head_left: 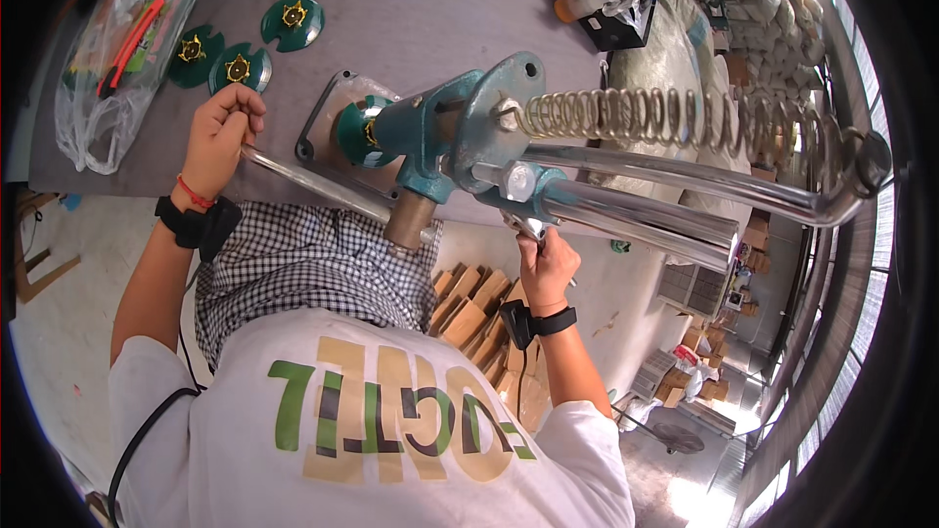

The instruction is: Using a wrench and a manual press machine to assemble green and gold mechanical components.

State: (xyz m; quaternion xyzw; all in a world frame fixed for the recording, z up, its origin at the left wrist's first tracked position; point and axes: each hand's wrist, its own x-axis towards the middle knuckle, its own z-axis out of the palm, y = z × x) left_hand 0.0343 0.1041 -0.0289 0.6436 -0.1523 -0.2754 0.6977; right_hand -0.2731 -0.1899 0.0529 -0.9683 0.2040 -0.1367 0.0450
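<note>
my left hand grips the chrome lever; my right hand clamps a tool under the teal press. i should steady the lever while turning squarely.

Three discs lie on the table, seemingly right of a bag.

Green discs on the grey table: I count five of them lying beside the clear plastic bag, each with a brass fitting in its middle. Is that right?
Not quite. The head view shows three green discs, not five. They do lie on the grey table beside the clear plastic bag, each with a brass fitting in its middle, just above the left hand.
</note>
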